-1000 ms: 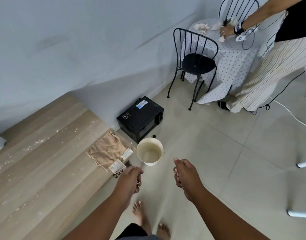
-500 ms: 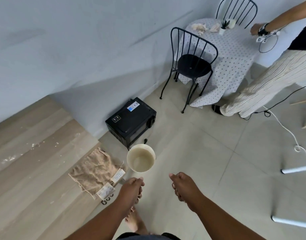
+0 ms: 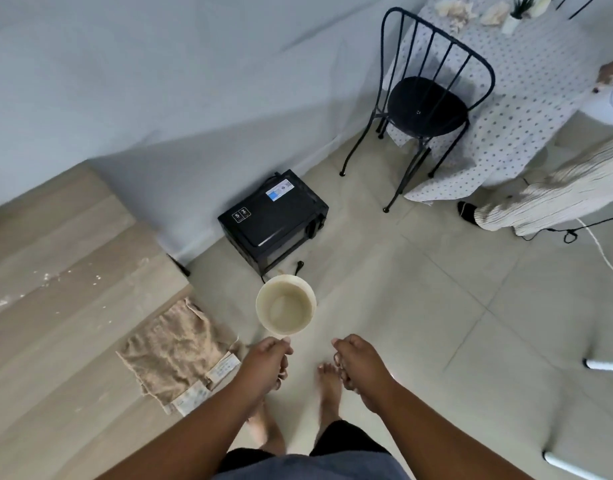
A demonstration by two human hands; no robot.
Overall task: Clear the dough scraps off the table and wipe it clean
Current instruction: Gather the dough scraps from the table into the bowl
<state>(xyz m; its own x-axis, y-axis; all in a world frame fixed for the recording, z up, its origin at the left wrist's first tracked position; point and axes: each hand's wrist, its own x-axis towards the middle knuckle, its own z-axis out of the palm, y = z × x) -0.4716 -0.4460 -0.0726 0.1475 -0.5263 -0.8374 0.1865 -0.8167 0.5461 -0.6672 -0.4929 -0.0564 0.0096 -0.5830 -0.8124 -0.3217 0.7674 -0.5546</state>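
Dough scraps (image 3: 47, 276) are seen scattered as pale flecks on the wooden worktop (image 3: 55, 244), which fills the view from nine to seven o'clock. A polka-dot tablecloth (image 3: 527, 98) is draped at one o'clock, with a black wire chair (image 3: 426, 102) just beside it. A black microwave (image 3: 274, 220) is set on the floor near the centre. A tan cloth (image 3: 173, 348) is laid over the worktop's corner at eight o'clock. A cream cup (image 3: 286, 304) is held out over the floor, its handle pinched by the left hand (image 3: 268, 358). The right hand (image 3: 358, 365) is curled closed at five o'clock; whether anything is held in it cannot be told.
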